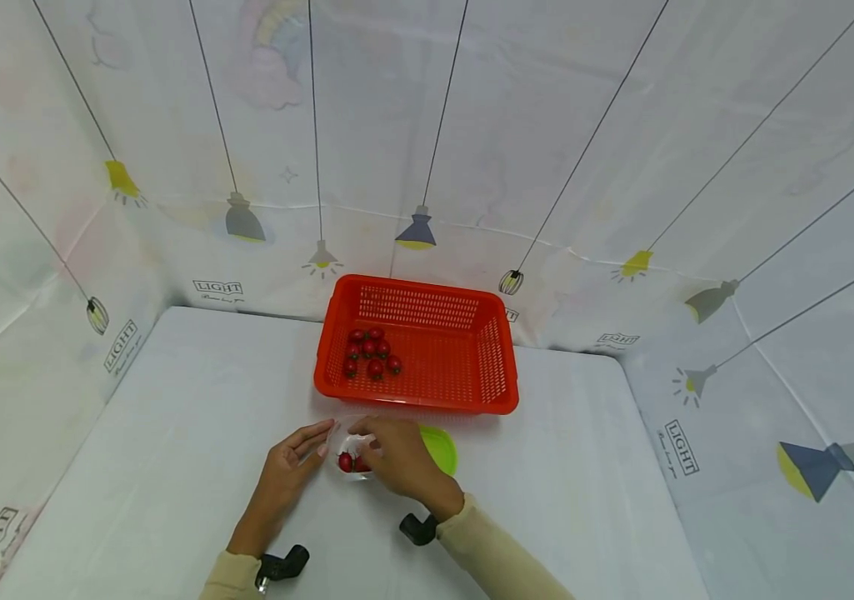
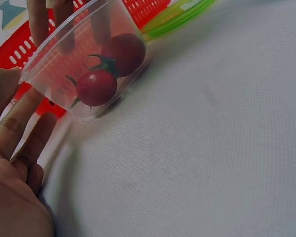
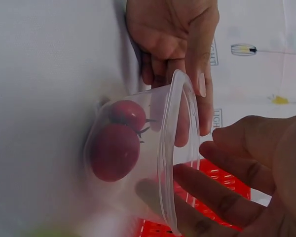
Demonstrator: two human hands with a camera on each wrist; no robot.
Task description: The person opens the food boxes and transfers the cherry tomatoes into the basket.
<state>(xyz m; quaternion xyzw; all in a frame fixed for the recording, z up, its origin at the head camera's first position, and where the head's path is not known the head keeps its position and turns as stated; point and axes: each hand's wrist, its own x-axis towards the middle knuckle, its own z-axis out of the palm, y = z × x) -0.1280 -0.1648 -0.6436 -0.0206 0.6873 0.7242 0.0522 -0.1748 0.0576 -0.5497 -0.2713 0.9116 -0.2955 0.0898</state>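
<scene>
A clear plastic tub point(image 1: 355, 475) stands in front of the red basket, with two small red tomatoes point(image 3: 115, 152) with green stems at its bottom. My left hand point(image 1: 290, 473) holds the tub's left side, thumb at the rim and fingers against the outer wall. Over the tub's mouth is my right hand point(image 1: 397, 458). In the right wrist view, its fingers point(image 3: 222, 200) are spread and reach into the opening, with nothing between them. A round lime-green lid point(image 1: 439, 450) lies right of the tub, partly hidden behind the right hand in the head view.
Behind the tub, the red perforated basket point(image 1: 434, 402) has several tomatoes point(image 1: 369, 348) gathered in its left half. A white cloth point(image 1: 584, 492) covers the table. Lamp-printed sheets point(image 1: 367, 125) hang around the back and sides.
</scene>
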